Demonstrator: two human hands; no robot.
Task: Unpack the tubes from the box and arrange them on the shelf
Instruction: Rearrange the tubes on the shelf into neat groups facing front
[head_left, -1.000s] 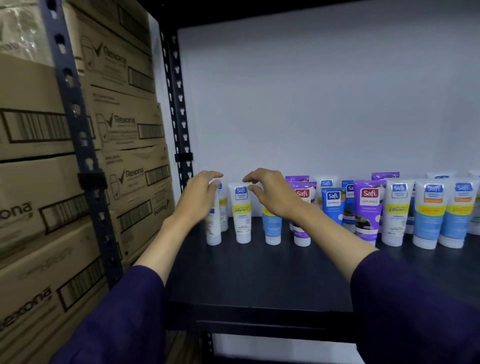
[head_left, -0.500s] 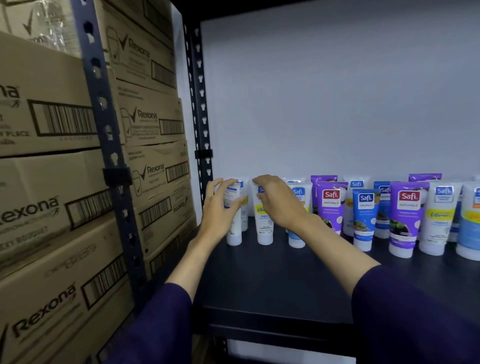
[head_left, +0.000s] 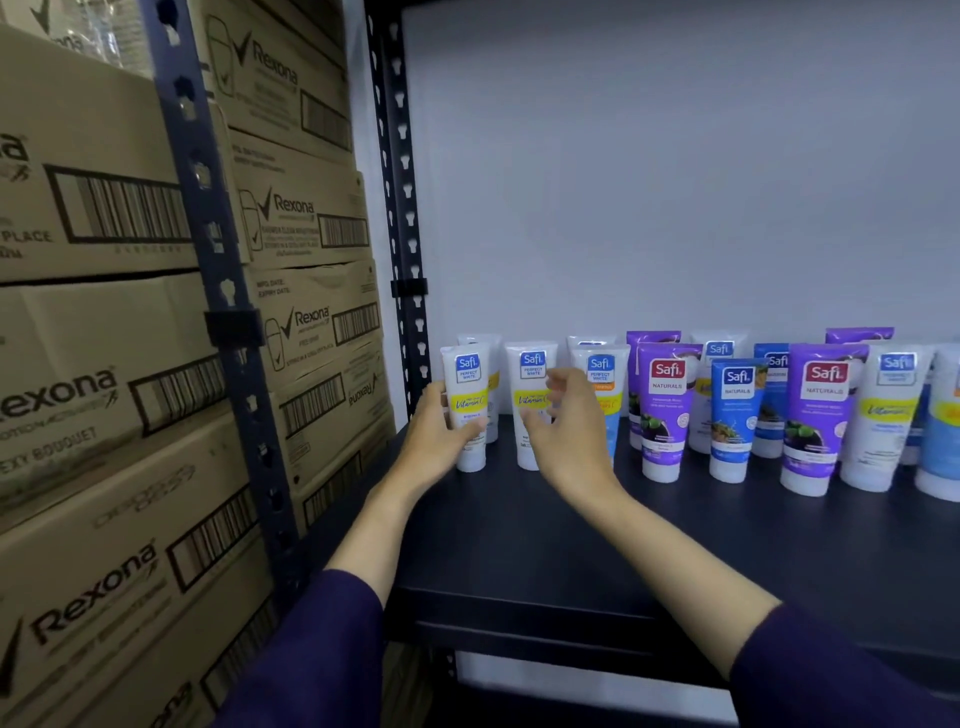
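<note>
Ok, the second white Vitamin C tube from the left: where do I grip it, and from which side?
Pinch the tube across its mid-body, at the yellow band, coming from the front. It stands upright on its cap with a wide flat face toward you, tubes stand behind it, and side gaps are narrow. The right hand is already there, fingers apart.

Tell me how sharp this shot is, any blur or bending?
Head view: the right hand is smeared by motion blur at its fingers, the left hand slightly soft; labels on the tubes read clearly; the wide lens bows the shelf post and the cardboard boxes; light is even, without harsh glare.
</note>
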